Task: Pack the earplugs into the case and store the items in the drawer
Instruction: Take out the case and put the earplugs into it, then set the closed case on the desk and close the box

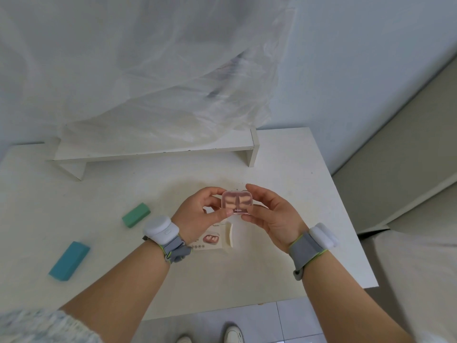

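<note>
A white counter [284, 243] fills the lower view, with a translucent plastic sheet [160, 78] draped over its far side. Under that sheet's lower edge a low white shelf riser [153, 151] stands along the back of the counter. On the counter's left part lie 2 blocks, well apart from the hands: a teal block [69, 261] nearer the person and a green block [136, 215] farther back. A cream cardboard box [217, 237] printed with a picture of the case lies flat on the counter below the hands. Both hands are raised above the counter near its middle. The left hand [197, 214] and right hand [269, 219] hold a small translucent pink case [236, 203] between them, fingers closed on its left and right edges. Pale earplugs [232, 203] show through the lid, which appears closed.
</note>
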The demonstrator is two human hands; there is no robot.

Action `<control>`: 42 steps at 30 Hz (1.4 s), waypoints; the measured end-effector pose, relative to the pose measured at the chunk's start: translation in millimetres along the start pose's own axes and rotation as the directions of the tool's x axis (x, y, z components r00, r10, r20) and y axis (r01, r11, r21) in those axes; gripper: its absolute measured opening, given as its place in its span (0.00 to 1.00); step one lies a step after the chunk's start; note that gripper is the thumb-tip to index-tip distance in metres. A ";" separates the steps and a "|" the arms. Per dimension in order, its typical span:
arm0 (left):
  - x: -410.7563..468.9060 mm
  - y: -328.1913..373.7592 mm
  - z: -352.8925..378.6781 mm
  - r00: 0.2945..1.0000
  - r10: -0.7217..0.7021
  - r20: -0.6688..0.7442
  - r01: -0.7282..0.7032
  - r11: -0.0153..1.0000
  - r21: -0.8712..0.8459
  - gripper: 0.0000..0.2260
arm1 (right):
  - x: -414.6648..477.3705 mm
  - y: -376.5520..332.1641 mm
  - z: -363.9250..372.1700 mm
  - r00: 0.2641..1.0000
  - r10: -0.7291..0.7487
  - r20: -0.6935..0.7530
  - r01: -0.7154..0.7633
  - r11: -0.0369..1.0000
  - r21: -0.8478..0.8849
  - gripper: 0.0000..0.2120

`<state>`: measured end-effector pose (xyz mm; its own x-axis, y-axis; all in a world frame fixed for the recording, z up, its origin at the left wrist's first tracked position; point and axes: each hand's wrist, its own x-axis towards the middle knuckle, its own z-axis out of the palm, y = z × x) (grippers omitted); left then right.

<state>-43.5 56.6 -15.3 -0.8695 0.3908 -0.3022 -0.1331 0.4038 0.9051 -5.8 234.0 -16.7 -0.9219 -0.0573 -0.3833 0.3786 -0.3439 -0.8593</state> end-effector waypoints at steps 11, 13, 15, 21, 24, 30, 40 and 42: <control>58.3 -1.8 8.6 0.999 0.031 -0.021 -0.028 0.989 0.143 0.15 | 41.7 -17.4 -26.0 0.994 -0.064 -0.092 0.008 0.862 -0.508 0.24; 74.0 -3.3 11.2 0.998 0.061 -0.033 -0.052 0.971 0.233 0.16 | 52.3 -23.5 -32.4 0.991 -0.097 -0.095 0.010 0.754 -0.656 0.25; 86.7 -3.9 12.8 0.995 0.096 -0.038 -0.078 0.938 0.338 0.16 | 62.1 -27.0 -39.2 0.989 -0.127 -0.077 0.020 0.629 -0.777 0.24; 105.8 -7.9 17.9 0.995 0.088 -0.036 -0.056 0.850 0.524 0.18 | 81.9 -23.2 -50.7 0.986 -0.144 -0.081 0.007 0.529 -0.849 0.25; 107.1 -9.6 20.2 0.993 0.101 -0.064 -0.051 0.843 0.535 0.19 | 84.5 -20.5 -54.9 0.982 -0.162 -0.100 -0.001 0.523 -0.852 0.24; 108.2 -9.2 20.3 0.994 0.088 -0.071 -0.036 0.842 0.539 0.22 | 86.0 -12.2 -58.1 0.969 -0.227 -0.102 0.026 0.501 -0.865 0.23; 44.2 -5.9 -9.1 0.998 0.036 -0.049 -0.018 0.944 0.328 0.18 | 32.3 2.7 -22.1 0.951 -0.269 -0.153 0.051 0.624 -0.779 0.20; 22.3 -13.2 -16.6 1.000 0.005 -0.023 0.002 0.944 0.329 0.20 | 15.7 14.1 -6.9 0.974 -0.199 -0.104 0.049 0.638 -0.768 0.21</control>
<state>-69.0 46.3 -29.0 -0.8810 0.3737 -0.2903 0.0289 0.6548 0.7553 -14.5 234.7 -37.2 -0.9652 0.1100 -0.2374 0.2603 0.4976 -0.8274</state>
